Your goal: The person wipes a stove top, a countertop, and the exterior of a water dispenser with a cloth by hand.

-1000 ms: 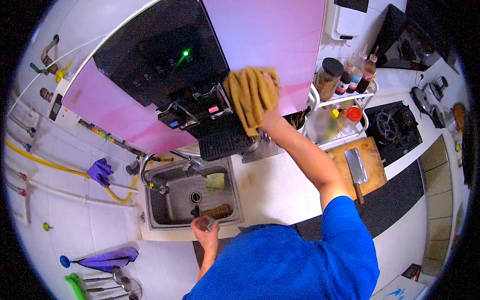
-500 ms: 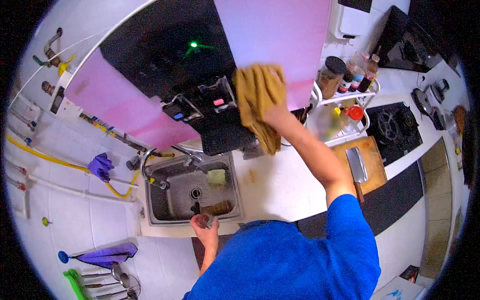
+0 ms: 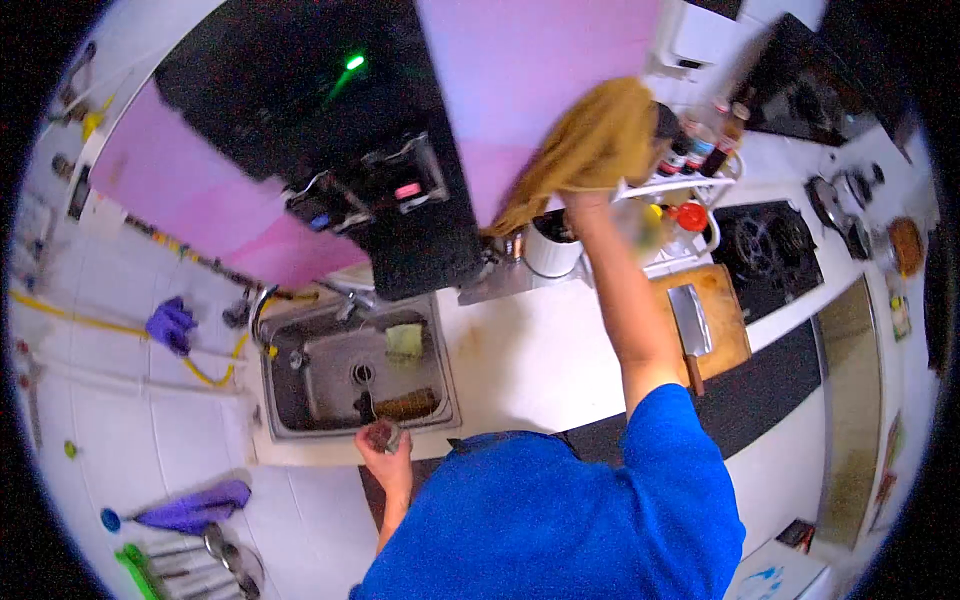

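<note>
My right hand [image 3: 588, 205] is closed on a brown cloth [image 3: 590, 135], which spreads across the pink surface [image 3: 545, 40] of a large unit and hangs in front of the shelf's left side. A white container [image 3: 552, 245] stands just below the cloth. The unit's black front [image 3: 300, 90] has a green light and two tap-like fittings. Down at the near edge of the sink [image 3: 452, 385], my left hand [image 3: 388, 462] is closed around a small roundish thing [image 3: 381, 436], too blurred to name.
A cleaver [image 3: 690, 320] lies on a wooden cutting board [image 3: 735, 325] at the right. Behind it are a white rack [image 3: 712, 238] with bottles and jars, and a black stove [image 3: 770, 250]. A greenish sponge [image 3: 404, 341] sits in the sink. Purple gloves [image 3: 172, 325] hang left.
My right hand has moved the cloth to the right and slightly up, off the black front's edge, uncovering the white container. The whole view has shifted a little. My left hand stays by the sink.
</note>
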A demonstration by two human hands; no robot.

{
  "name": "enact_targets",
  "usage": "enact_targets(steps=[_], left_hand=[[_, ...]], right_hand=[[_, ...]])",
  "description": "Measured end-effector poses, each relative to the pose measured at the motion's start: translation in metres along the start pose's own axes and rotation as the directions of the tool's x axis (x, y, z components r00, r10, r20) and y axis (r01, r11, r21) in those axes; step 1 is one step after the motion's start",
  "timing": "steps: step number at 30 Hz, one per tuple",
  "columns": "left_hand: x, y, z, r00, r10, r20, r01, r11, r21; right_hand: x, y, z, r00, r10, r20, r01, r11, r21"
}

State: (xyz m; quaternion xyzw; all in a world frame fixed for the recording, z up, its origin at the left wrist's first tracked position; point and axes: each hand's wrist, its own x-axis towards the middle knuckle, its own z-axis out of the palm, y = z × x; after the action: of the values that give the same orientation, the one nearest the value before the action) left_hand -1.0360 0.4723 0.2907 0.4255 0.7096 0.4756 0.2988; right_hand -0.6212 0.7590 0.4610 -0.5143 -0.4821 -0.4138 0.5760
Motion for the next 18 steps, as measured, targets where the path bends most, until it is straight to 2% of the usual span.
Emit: enact_targets(steps=[2, 5, 7, 8, 10, 11, 12, 14, 15, 16, 18], left_hand=[[0.001, 0.001, 0.0, 0.999, 0.005, 0.04, -0.006, 1.0, 0.029], [0.006, 0.0, 0.003, 1.0, 0.023, 0.015, -0.024, 1.0, 0.016], [0.005, 0.004, 0.0, 0.998, 0.052, 0.029, -0.051, 0.998, -0.02], [0.006, 0.003, -0.004, 0.998, 0.057, 0.033, -0.057, 0.998, -0.004], [0.008, -0.002, -0.012, 0.999, 0.042, 0.033, -0.041, 0.999, -0.02], [0.009, -0.006, -0.013, 0.997, 0.073, -0.004, -0.073, 0.997, 0.006], [0.01, -0.011, -0.015, 0.998, 0.057, -0.034, -0.058, 0.998, -0.014], [0.008, -0.014, -0.021, 0.995, 0.082, -0.051, -0.083, 0.996, -0.017], [0.007, -0.019, -0.023, 0.998, 0.03, -0.06, -0.03, 1.0, 0.0], [0.007, -0.021, -0.024, 0.997, 0.014, -0.071, -0.015, 1.0, -0.014], [0.007, -0.024, -0.027, 0.997, -0.021, -0.074, 0.019, 1.0, -0.019]], right_hand=[[-0.002, -0.012, -0.002, 0.994, 0.07, 0.082, -0.075, 0.996, 0.054], [-0.041, -0.041, 0.002, 0.953, 0.11, 0.282, -0.147, 0.982, 0.114], [-0.061, -0.067, -0.003, 0.884, 0.103, 0.456, -0.192, 0.969, 0.153], [-0.064, -0.079, -0.006, 0.854, 0.045, 0.519, -0.159, 0.971, 0.178], [-0.061, -0.091, -0.006, 0.812, -0.177, 0.556, 0.027, 0.963, 0.267], [-0.061, -0.079, 0.003, 0.816, -0.377, 0.439, 0.226, 0.906, 0.359], [-0.061, -0.067, 0.013, 0.776, -0.557, 0.298, 0.424, 0.809, 0.408], [-0.024, -0.077, 0.001, 0.57, -0.651, 0.501, 0.324, 0.739, 0.591], [0.0, -0.093, -0.01, 0.459, -0.659, 0.596, 0.228, 0.736, 0.638], [-0.019, -0.087, 0.003, 0.443, -0.674, 0.591, 0.234, 0.723, 0.65], [-0.064, -0.072, 0.034, 0.209, -0.654, 0.727, -0.04, 0.737, 0.675]])
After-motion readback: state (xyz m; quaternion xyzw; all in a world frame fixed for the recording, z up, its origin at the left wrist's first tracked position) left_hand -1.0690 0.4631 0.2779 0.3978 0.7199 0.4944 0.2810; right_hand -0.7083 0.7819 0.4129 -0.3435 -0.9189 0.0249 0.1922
